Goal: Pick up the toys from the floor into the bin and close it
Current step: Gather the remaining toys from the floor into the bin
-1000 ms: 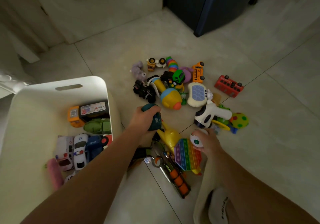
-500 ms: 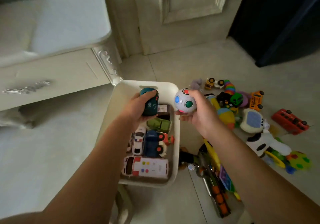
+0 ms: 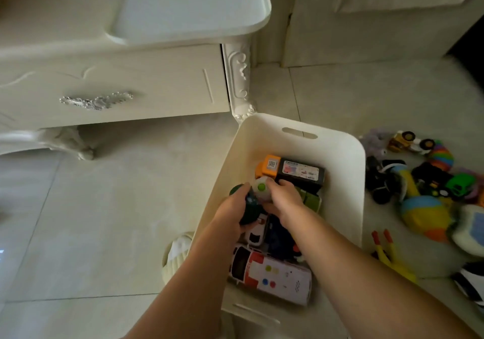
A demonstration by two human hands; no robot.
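Both hands reach down inside the white bin (image 3: 348,155) at the centre of the frame. The left hand (image 3: 231,209) has its fingers wrapped around a dark teal toy (image 3: 248,207), and the right hand (image 3: 284,197) grips a white ball with a green dot (image 3: 260,188), the two toys touching each other above the bin's contents. Under them lie an orange and black truck (image 3: 290,170) whose top bears a QR code sticker and a white label with print too small to read, a green vehicle (image 3: 311,200), a small white car (image 3: 256,231) and a white toy bus with coloured dots (image 3: 269,273) at the bin's near end. The bin's far wall has a handle slot. On the tiled floor (image 3: 117,221) at the right of the frame the remaining toys (image 3: 419,189) lie in a heap just beside the bin, among them a rainbow striped piece and a blue, yellow and orange egg shape. A white carved cabinet (image 3: 131,84) with an ornate silver handle fills the upper left, its corner leg touching the bin's far left corner.
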